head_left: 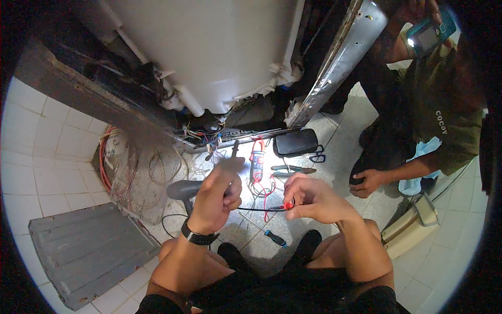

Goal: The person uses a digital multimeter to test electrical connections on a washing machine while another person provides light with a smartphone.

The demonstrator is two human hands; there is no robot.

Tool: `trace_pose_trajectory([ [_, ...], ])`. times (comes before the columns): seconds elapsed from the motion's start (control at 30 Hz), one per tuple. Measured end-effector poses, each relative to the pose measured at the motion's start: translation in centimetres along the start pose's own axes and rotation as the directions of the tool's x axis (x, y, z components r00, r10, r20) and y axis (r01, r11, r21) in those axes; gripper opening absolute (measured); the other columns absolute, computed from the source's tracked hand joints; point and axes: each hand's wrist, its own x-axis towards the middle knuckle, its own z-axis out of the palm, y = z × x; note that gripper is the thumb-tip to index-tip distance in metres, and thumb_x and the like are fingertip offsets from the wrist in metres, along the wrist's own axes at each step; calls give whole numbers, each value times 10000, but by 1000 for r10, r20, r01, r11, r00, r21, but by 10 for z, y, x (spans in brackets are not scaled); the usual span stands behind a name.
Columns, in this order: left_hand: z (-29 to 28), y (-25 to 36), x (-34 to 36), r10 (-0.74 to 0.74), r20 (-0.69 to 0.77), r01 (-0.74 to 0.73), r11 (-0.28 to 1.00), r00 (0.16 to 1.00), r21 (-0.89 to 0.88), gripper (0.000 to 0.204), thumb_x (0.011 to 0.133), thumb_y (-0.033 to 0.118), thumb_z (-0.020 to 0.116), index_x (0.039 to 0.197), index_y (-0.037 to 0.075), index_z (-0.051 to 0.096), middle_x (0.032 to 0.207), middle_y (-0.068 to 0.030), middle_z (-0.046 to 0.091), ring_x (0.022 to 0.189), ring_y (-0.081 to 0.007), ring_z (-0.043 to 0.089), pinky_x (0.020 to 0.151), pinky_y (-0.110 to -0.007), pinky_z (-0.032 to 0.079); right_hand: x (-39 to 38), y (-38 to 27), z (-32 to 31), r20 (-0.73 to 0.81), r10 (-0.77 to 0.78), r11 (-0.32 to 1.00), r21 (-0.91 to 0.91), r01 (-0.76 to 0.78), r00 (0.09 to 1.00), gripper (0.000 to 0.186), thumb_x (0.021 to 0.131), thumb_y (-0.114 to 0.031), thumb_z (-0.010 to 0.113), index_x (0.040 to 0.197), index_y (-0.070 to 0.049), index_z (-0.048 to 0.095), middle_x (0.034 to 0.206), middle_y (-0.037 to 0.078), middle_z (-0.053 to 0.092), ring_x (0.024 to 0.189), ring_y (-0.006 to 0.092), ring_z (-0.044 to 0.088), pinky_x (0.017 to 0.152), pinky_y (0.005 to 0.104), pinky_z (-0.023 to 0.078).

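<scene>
My left hand (217, 196), partly smeared by motion, is closed on a slim black probe (235, 150) that points up toward the opened machine. My right hand (319, 201) pinches a small red tip (288, 205). A thin black lead (259, 209) stretches from it to my left hand. Beyond the hands, a red and dark clamp meter (257, 163) lies on the floor, with red and black leads (265, 196) coiled at its near end. A dark, rounded tool (181, 190) with a cord sits beside my left hand, partly hidden by it.
The machine's pale tub (209, 47) and loose wires (201, 135) are ahead. Pliers (293, 170), a black case (295, 143) and a screwdriver (274, 238) lie around. A grey panel (91, 251) is at left. A person (444, 104) at right holds a lit phone (431, 35).
</scene>
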Motion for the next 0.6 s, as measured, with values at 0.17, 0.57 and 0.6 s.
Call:
trace_pose_trajectory([
  [0.17,-2,2,4,-60,43,52,986,997,158,354,1039,324,463,1291,76,485,742,26,420,539,-43,306,445,-196,248,-8,1,-2,-44,164,895,426,-130,986,125,898,-135,711,911,-95,594,889,-3,606,730,47,564,642,229,473],
  [0.57,-14,39,-20,-27,383,239,822,923,-517,220,977,239,464,1137,97,511,670,-7,425,484,-92,373,367,-205,306,42,125,19,170,359,743,-648,-171,918,263,934,-291,585,1056,-63,635,937,157,691,842,309,668,748,416,523],
  [0.6,-18,48,-25,9,449,258,807,894,-532,235,966,219,450,1156,97,513,667,-17,442,478,-107,385,368,-226,318,62,137,17,227,486,573,-812,-112,844,310,934,-327,558,1090,-76,652,1005,198,697,912,378,679,784,467,531],
])
